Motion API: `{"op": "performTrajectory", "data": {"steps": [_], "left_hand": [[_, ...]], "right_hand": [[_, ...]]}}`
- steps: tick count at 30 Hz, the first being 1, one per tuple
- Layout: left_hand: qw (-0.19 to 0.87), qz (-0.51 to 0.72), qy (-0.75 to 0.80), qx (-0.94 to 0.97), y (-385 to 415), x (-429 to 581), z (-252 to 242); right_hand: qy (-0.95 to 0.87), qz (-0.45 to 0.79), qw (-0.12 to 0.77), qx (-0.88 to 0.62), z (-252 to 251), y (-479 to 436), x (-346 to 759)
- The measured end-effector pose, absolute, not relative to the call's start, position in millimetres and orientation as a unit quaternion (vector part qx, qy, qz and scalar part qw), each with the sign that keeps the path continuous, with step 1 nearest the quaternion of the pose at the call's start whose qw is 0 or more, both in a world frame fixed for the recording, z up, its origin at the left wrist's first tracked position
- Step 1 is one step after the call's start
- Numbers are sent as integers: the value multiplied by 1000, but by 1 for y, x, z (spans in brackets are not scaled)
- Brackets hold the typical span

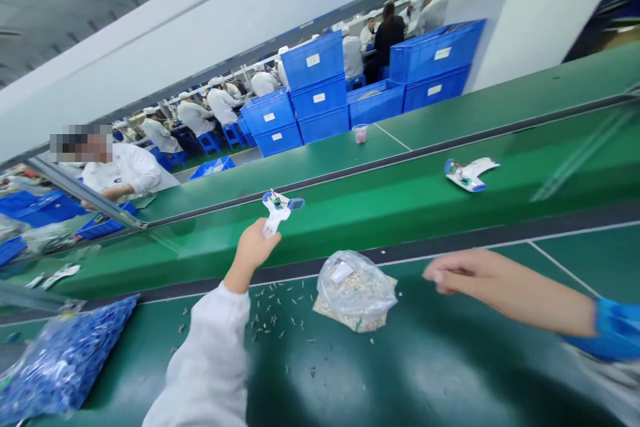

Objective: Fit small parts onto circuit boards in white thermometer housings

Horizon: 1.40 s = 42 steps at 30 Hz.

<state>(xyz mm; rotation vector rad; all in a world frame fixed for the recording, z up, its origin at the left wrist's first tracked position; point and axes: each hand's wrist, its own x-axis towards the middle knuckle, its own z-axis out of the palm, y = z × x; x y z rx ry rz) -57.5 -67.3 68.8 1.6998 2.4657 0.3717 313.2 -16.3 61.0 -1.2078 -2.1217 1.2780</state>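
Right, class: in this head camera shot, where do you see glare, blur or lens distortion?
In the head view, wide-angle distortion tilts and bows the green conveyor belt; overhead light leaves soft pale glare on its lower stretch and glints on the clear plastic bag; the top right corner smears into blur, while the left hand and the white plastic assembly it holds look fairly sharp.

the left hand [255,245] hides the lower end of the white plastic part [274,211]. the loose pieces [273,320] on the green conveyor belt [425,373] are too small to tell, and the blue bag [65,363] runs past the lower left edge.
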Motion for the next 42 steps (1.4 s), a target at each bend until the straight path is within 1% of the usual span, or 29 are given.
{"op": "performTrajectory", "data": {"steps": [1,5,7,9,11,13,17,18,19,23,27,29,32,34,37,39,40,42], "left_hand": [[48,139,782,606,-80,-45,78],[-1,207,619,757,-133,7,104],[-34,232,549,802,-151,29,108],[-76,255,500,824,-162,45,106],[-117,271,478,827,-168,58,102],[-156,285,480,815,-173,66,97],[-311,360,482,736,-185,83,82],[-342,375,472,721,-187,88,78],[-350,389,457,719,-188,93,74],[-316,412,456,723,-185,112,68],[-245,438,467,728,-182,117,72],[-168,486,499,697,-185,118,72],[-16,580,548,602,-190,121,68],[75,615,560,550,-191,123,66],[174,635,563,499,-193,127,64],[209,646,562,472,-194,129,66],[219,650,562,463,-195,130,67],[231,650,564,455,-197,131,70]], "right_hand": [[-690,583,193,-382,66,-21,300],[-578,705,239,-335,73,-36,254],[-509,793,231,-240,77,-47,239],[-441,857,224,-145,85,-58,230],[-410,878,225,-100,94,-68,228],[-408,876,240,-97,103,-75,230],[-358,868,297,-175,111,-84,236],[-341,867,302,-205,111,-86,236],[-328,864,303,-231,112,-88,235],[-331,849,293,-289,109,-97,231],[-342,844,296,-287,106,-100,231],[-357,839,297,-285,104,-99,232],[-428,816,265,-283,98,-99,235],[-514,759,268,-295,93,-99,238],[-639,590,360,-338,89,-103,245],[-705,500,400,-306,91,-107,250],[-729,483,401,-271,94,-109,252],[-752,490,384,-218,99,-113,255]]}}
